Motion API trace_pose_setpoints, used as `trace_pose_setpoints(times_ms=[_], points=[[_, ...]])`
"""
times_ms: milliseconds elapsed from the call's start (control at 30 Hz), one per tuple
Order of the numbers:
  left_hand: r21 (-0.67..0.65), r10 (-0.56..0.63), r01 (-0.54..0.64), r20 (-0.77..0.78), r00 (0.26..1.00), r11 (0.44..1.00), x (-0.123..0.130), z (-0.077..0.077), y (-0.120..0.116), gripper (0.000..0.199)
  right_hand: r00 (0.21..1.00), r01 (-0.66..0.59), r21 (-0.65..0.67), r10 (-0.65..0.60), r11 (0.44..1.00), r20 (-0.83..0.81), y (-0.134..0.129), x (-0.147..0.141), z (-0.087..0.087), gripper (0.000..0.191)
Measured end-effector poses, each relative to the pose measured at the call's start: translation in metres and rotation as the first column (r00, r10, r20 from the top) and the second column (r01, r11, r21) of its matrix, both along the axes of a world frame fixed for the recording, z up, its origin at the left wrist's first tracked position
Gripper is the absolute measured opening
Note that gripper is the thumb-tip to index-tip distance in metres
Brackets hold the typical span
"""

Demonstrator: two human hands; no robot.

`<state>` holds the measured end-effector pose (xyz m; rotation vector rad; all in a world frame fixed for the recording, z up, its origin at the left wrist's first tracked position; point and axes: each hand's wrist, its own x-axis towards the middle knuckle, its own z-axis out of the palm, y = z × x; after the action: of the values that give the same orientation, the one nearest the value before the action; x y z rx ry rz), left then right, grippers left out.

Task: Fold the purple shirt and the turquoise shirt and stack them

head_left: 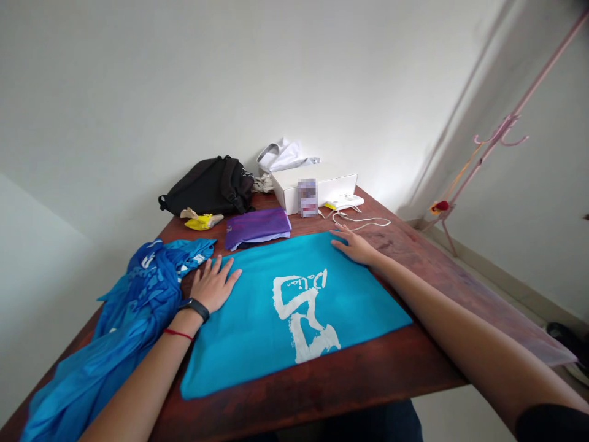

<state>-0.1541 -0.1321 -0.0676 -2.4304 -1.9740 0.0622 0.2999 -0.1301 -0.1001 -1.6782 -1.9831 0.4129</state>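
L hand [215, 285] & R hand [354, 245] pressing open, fingers spread, nothing gripped, on far corners of turq. cloth [248, 325]; cloth lying flat on table [368, 362], R of blue clothes [138, 307].

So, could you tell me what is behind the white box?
Behind the white box, white fabric rises into view, close to the wall. Whatever sits lower down there is hidden by the box.
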Motion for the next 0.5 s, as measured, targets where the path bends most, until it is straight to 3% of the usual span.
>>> trace_pose_setpoints(times_ms=[133, 267, 400, 433, 500], points=[[0.017, -0.28, 0.28, 0.12, 0.953, 0.96, 0.006, 0.013, -0.006, 0.065, 0.997, -0.036, 0.058, 0.04, 0.998, -0.066, -0.014, -0.009, 0.025, 0.06], [-0.053, -0.471, 0.499, 0.257, 0.844, 0.865, 0.026, 0.026, -0.033, 0.064, 0.97, -0.242, -0.061, 0.243, 0.968, 0.01, -0.043, -0.045, 0.054, 0.061], [-0.127, -0.591, 0.648, 0.31, 0.745, 0.751, 0.052, 0.026, -0.084, 0.073, 0.832, -0.514, -0.239, 0.546, 0.824, 0.095, -0.083, -0.093, 0.069, 0.069], [-0.116, -0.629, 0.691, 0.33, 0.704, 0.713, 0.058, 0.023, -0.096, 0.077, 0.787, -0.576, -0.255, 0.611, 0.777, 0.085, -0.092, -0.104, 0.069, 0.071], [-0.057, -0.663, 0.722, 0.351, 0.661, 0.69, 0.068, 0.013, -0.113, 0.081, 0.717, -0.664, -0.249, 0.695, 0.705, 0.058, -0.105, -0.122, 0.064, 0.075]])
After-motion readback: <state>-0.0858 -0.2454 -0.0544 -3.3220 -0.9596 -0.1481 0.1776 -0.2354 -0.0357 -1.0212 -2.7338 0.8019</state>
